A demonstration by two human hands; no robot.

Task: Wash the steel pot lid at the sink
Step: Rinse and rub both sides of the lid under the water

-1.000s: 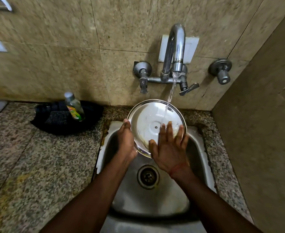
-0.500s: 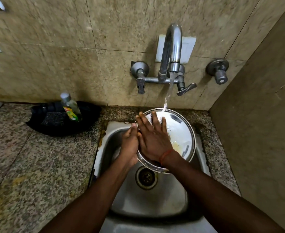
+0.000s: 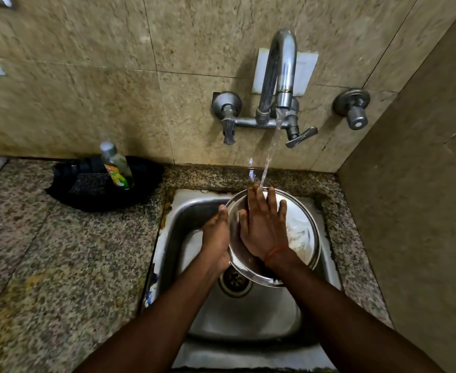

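Right hand [image 3: 263,227] covers the middle of the steel lid [image 3: 302,238]; lid underside not visible. Drain [image 3: 233,282] partly hidden behind lid rim. Bottle [image 3: 115,165] label blurred, unreadable.

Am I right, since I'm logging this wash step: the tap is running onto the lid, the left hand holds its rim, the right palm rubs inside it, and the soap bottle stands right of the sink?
Not quite. The head view shows the soap bottle left of the sink, in a black tray. Otherwise correct: the tap runs onto the lid, left hand at its rim, right hand flat inside.
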